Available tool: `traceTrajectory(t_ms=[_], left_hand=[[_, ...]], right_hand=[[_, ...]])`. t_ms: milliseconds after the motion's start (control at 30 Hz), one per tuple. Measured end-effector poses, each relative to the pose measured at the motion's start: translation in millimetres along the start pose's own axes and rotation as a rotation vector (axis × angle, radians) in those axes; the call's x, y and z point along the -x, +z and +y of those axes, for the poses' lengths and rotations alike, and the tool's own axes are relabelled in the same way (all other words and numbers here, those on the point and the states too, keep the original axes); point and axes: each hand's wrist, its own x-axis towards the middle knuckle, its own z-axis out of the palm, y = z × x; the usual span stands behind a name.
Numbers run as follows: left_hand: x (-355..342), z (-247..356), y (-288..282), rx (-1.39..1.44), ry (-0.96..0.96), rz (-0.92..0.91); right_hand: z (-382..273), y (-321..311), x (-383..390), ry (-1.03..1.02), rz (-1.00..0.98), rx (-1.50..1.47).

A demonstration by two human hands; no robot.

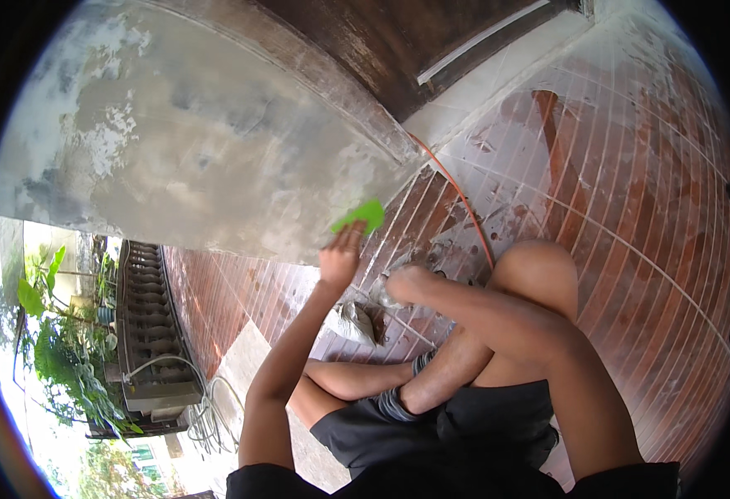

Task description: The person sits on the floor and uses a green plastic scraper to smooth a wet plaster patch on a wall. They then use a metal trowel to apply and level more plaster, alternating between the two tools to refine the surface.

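My left hand (pixel 342 256) reaches up to the low end of a patchy grey wall (pixel 215 150). Its fingers press a flat bright-green plastic scraper (pixel 360 217) against the surface. My right hand (pixel 412 285) is held low over the floor in front of my shins, its fingers curled. Beside those fingers is a whitish, partly hidden thing (pixel 381 293) whose kind I cannot make out. Just below lies an opened whitish bag (pixel 351 323), crumpled at its mouth.
An orange hose or cord (pixel 462 197) runs from the door corner toward my raised knee (pixel 535 270). Reddish tiled floor (pixel 631 233), smeared with white, spreads to the right. Beyond the wall are a dark balustrade (pixel 150 308), a coiled pale hose (pixel 211 416) and plants (pixel 66 358).
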Motion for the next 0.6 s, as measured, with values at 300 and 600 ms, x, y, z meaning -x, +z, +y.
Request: traceTrajectory(t_ms=[300,600], left_hand=[[-87.4,-38.1,-113.0,-0.292,-0.074,0.379],[3.0,-7.7,71.7,-0.18,0.155,-0.02]], right_hand=[[-10.5,11.1,-25.5,-0.045,0.156,0.022],[-7.7,27.2,-19.9,-0.065,0.19,0.017]])
